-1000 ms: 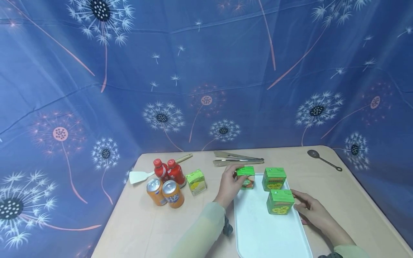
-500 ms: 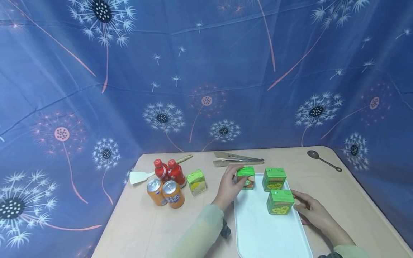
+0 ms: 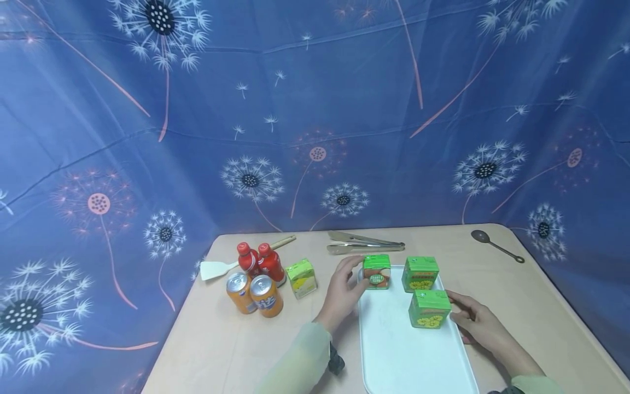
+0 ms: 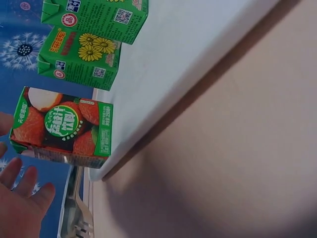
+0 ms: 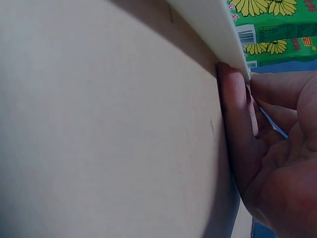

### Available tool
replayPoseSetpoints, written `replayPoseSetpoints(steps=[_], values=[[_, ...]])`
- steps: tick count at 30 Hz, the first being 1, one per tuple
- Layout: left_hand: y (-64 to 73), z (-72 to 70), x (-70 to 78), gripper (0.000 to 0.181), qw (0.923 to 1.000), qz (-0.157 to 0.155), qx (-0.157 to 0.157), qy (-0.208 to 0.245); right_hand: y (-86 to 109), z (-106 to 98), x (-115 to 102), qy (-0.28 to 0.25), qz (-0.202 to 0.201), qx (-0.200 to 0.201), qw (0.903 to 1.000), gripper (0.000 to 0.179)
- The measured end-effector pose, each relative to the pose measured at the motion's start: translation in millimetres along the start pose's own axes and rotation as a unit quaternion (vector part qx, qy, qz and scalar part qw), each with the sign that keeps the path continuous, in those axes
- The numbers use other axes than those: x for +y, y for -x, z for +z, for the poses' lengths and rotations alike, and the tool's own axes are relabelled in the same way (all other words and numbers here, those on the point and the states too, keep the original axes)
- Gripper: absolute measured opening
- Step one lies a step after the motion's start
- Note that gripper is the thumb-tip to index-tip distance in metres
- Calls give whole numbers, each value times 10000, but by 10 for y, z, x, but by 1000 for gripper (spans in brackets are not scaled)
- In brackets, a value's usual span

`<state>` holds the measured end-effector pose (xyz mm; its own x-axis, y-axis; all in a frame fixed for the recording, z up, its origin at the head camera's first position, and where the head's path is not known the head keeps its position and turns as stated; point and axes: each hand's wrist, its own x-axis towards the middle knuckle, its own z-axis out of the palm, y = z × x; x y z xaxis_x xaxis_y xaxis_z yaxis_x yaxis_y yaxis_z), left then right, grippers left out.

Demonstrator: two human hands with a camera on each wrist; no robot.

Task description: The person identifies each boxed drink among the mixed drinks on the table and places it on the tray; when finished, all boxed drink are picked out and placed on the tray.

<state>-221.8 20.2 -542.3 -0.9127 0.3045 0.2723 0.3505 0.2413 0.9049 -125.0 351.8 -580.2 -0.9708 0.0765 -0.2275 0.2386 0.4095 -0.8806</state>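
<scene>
A green lychee juice box (image 4: 62, 126) stands upright at the far left corner of the white tray (image 3: 394, 350). My left hand (image 3: 340, 293) is beside it; in the left wrist view its fingers are spread and apart from the box. Two green juice boxes with yellow flowers, a rear one (image 3: 420, 273) and a front one (image 3: 429, 309), stand along the tray's right side. My right hand (image 3: 479, 323) is at the tray's right edge. In the right wrist view the thumb and a finger pinch the tray's rim, that finger lying low against the table.
Left of the tray stand a yellow-green juice box (image 3: 302, 278), two red bottles (image 3: 270, 264) and two orange soda cans (image 3: 266, 296). A white spatula (image 3: 216, 269) lies behind them. Metal tongs (image 3: 364, 243) lie beyond the tray, a dark spoon (image 3: 496, 246) at the far right.
My left hand has let go of the lychee juice box and drawn slightly left and toward me. The box stays put on the tray. My right hand keeps its place at the rim.
</scene>
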Motion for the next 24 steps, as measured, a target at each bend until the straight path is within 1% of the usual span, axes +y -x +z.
replayPoseSetpoints(steps=[4, 11, 14, 21, 24], values=[[71, -49, 0, 57, 9999, 34, 22, -94, -4, -8, 20, 38, -32, 11, 10000, 69], [237, -171, 24, 57, 9995, -90, 16, -300, -2, -8, 27, 12, 47, 27, 10000, 69], [313, -258, 25, 58, 9992, -173, 95, -347, -13, -4, 25, 58, 51, 25, 10000, 69], [475, -498, 19, 60, 9977, -486, 297, -374, -18, -8, 12, 316, -24, 34, 9995, 70], [547, -591, 14, 60, 9973, -526, 348, -373, -17, -9, 10, 371, -53, 14, 9993, 70]])
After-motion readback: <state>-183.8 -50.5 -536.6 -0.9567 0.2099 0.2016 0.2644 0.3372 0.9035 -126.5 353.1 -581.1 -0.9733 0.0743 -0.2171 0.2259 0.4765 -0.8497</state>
